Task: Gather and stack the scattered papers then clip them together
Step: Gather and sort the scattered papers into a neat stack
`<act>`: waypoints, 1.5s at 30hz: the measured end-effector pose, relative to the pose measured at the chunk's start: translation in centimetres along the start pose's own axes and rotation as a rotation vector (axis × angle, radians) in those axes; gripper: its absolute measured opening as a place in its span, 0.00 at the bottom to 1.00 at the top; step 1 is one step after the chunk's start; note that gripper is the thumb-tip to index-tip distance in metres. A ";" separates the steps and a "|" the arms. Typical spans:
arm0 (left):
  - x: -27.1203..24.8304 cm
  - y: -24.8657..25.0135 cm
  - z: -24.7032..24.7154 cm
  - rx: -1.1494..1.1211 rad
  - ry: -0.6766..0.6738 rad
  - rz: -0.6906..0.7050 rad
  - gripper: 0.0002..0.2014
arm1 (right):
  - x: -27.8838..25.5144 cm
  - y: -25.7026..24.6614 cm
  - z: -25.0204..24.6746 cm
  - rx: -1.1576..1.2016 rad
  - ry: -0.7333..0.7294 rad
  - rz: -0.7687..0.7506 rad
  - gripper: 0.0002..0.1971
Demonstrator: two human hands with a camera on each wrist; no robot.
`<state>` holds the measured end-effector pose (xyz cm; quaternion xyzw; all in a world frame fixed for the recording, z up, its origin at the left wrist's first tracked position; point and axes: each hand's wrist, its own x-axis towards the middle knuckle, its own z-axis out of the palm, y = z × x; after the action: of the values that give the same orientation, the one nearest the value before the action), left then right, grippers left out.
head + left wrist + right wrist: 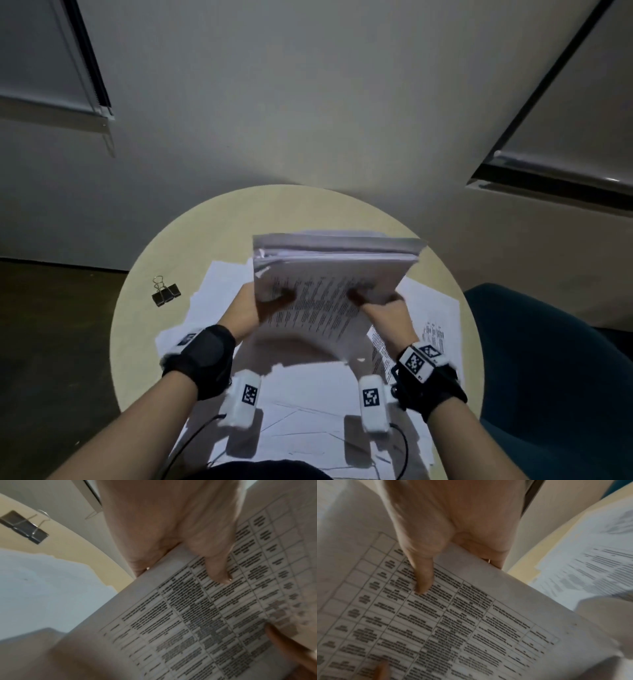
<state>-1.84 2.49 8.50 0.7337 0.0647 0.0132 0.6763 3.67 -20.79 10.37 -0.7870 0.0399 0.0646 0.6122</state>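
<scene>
A thick stack of printed papers (329,284) is lifted above the round table, its top page a printed table of text (214,615) (453,622). My left hand (255,306) grips the stack's left edge, thumb (217,568) on the top page and fingers underneath. On the right edge my right hand (383,308) holds it the same way, thumb (423,577) pressed on the print. A black binder clip (165,294) (24,526) lies on the table to the left, apart from both hands. More loose sheets (308,404) lie beneath the stack.
The round beige table (144,308) stands before a grey wall. Loose printed sheets (435,329) (590,568) spread toward its right edge. A dark teal chair (548,377) sits at the right. Dark floor lies to the left.
</scene>
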 end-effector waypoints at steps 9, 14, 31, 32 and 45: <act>1.4 1.0 -0.9 0.421 0.096 0.125 0.10 | -1.4 -4.9 -1.7 -0.188 0.258 -0.338 0.55; 2.3 5.3 -1.0 0.802 0.010 0.424 0.18 | -1.2 -8.4 -3.0 -0.581 0.053 -0.635 0.28; 0.7 -0.6 -6.1 -0.063 0.247 -0.155 0.23 | -0.9 2.8 -4.2 -0.080 0.076 -0.001 0.04; 0.3 -1.7 -5.9 -0.041 0.235 -0.175 0.25 | -1.0 4.0 -4.2 -0.146 0.027 0.042 0.05; -1.8 -2.9 -3.1 -0.201 0.143 -0.299 0.10 | -1.8 4.6 -2.7 0.081 -0.070 0.177 0.16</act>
<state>-4.21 5.62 6.02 0.6419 0.2190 -0.0289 0.7343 1.40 -24.61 6.90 -0.7522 0.0904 0.1441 0.6366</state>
